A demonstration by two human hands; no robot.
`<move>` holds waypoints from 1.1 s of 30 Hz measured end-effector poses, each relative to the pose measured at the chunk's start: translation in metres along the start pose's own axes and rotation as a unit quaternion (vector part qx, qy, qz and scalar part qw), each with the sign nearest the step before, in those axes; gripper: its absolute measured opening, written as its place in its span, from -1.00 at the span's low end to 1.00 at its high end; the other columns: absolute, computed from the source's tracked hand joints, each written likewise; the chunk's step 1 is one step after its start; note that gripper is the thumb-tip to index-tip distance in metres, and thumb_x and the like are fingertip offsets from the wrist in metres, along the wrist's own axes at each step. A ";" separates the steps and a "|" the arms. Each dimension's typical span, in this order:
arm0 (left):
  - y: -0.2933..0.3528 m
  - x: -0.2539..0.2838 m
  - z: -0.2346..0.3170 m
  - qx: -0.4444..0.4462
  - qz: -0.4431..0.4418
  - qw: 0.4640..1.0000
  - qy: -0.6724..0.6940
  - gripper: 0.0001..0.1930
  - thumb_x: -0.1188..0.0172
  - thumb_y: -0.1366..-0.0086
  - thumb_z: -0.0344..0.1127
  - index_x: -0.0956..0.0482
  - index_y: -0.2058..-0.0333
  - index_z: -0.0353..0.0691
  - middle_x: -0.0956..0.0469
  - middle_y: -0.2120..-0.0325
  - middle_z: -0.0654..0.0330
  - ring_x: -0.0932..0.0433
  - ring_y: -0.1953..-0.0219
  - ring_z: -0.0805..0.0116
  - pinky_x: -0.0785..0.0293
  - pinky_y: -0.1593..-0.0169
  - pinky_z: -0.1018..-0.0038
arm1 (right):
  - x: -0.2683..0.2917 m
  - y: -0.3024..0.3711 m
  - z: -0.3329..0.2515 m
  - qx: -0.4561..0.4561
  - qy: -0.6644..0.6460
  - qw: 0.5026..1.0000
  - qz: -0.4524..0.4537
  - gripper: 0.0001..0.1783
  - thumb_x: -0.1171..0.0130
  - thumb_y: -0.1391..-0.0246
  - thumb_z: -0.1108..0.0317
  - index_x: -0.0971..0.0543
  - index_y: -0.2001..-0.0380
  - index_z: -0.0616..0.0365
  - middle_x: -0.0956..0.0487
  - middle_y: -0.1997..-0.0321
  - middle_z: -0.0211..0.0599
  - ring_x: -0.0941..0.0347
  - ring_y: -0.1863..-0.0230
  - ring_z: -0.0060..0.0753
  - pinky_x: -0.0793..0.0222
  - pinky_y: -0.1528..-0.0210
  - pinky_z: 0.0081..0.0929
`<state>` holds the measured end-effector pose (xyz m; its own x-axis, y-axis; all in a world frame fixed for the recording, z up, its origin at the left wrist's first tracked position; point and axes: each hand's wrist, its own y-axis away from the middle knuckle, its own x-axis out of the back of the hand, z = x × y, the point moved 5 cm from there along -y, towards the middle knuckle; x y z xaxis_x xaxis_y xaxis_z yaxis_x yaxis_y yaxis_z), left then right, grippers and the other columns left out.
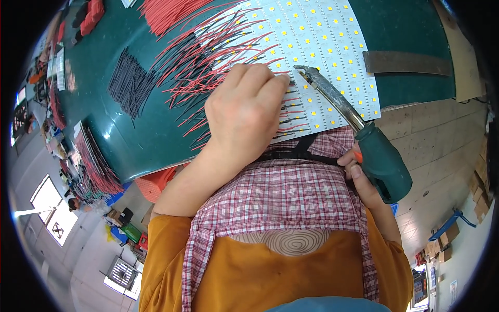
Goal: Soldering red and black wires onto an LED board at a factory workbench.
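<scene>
Blue rounded item (332, 306), one: at the lower edge, kind unclear. Checked apron (280, 200), one: below both hands, over an orange-brown shirt.

LED panel (325, 44), white with yellow chips, one: beneath and beyond the left hand (244, 109), which hides part of its near left side. Left hand: fingers curled, tips drawn together; whether they pinch a wire cannot be told.

Right hand (364, 184): fingers bent against the green handle of a soldering iron (383, 164), holding it; iron tip just right of the left fingertips, over the panel.

Red and black wires (182, 67): fanned left of and beyond the left hand.
Black wire pile (129, 86): farther left, on the green worktop (416, 28).
Red wire bundle (169, 13): well beyond the left hand.
Flat dark strip (408, 63): beyond the right hand, against the panel's right edge.
Orange-red crate (148, 187): left of the left forearm, below the worktop edge.

Markings: fine dark marks between the chips, too small to read.
</scene>
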<state>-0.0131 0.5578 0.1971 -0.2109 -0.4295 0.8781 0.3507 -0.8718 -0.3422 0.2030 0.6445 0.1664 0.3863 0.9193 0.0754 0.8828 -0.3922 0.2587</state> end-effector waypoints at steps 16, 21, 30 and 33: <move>-0.005 -0.001 -0.006 -0.003 0.030 0.999 -0.033 -0.79 -0.22 0.10 -0.49 -0.63 0.39 -0.19 -0.46 0.54 0.29 -0.47 0.46 0.35 -0.41 0.47 0.49 | 0.002 -0.003 -0.001 -0.045 0.037 0.998 0.025 -0.78 -0.06 -0.16 0.30 -0.52 0.29 0.26 -0.39 0.49 -0.49 -0.24 0.48 -0.71 -0.21 0.37 -0.70; -0.006 -0.001 -0.004 -0.005 0.026 0.999 -0.040 -0.78 -0.21 0.11 -0.49 -0.62 0.39 -0.20 -0.45 0.55 0.29 -0.46 0.48 0.36 -0.39 0.49 0.50 | 0.003 -0.011 -0.012 0.039 0.139 0.989 0.026 -0.81 -0.15 0.04 0.57 -0.57 0.29 0.20 -0.65 0.34 -0.25 -0.60 0.32 -0.39 -0.50 0.26 -0.53; -0.003 -0.002 -0.001 -0.005 0.023 0.998 -0.054 -0.78 -0.19 0.11 -0.46 -0.61 0.39 -0.21 -0.44 0.54 0.29 -0.45 0.47 0.36 -0.39 0.50 0.51 | 0.002 -0.005 0.002 -0.060 -0.022 0.998 0.011 -0.72 -0.03 -0.18 0.28 -0.47 0.13 0.24 -0.53 0.35 -0.28 -0.29 0.45 -0.66 -0.31 0.35 -0.62; -0.002 -0.003 0.000 -0.006 0.024 0.998 -0.058 -0.77 -0.19 0.12 -0.45 -0.61 0.38 -0.21 -0.44 0.53 0.29 -0.45 0.47 0.36 -0.39 0.49 0.52 | 0.001 -0.007 0.001 -0.030 -0.007 0.999 0.029 -0.69 -0.04 -0.18 0.24 -0.44 0.11 0.24 -0.49 0.39 -0.35 -0.27 0.47 -0.69 -0.30 0.36 -0.62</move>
<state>-0.0135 0.5605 0.1949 -0.0877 -0.4411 0.8932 0.3466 -0.8541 -0.3878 0.1970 0.6485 0.1641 0.4403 0.8943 0.0795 0.8416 -0.4419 0.3106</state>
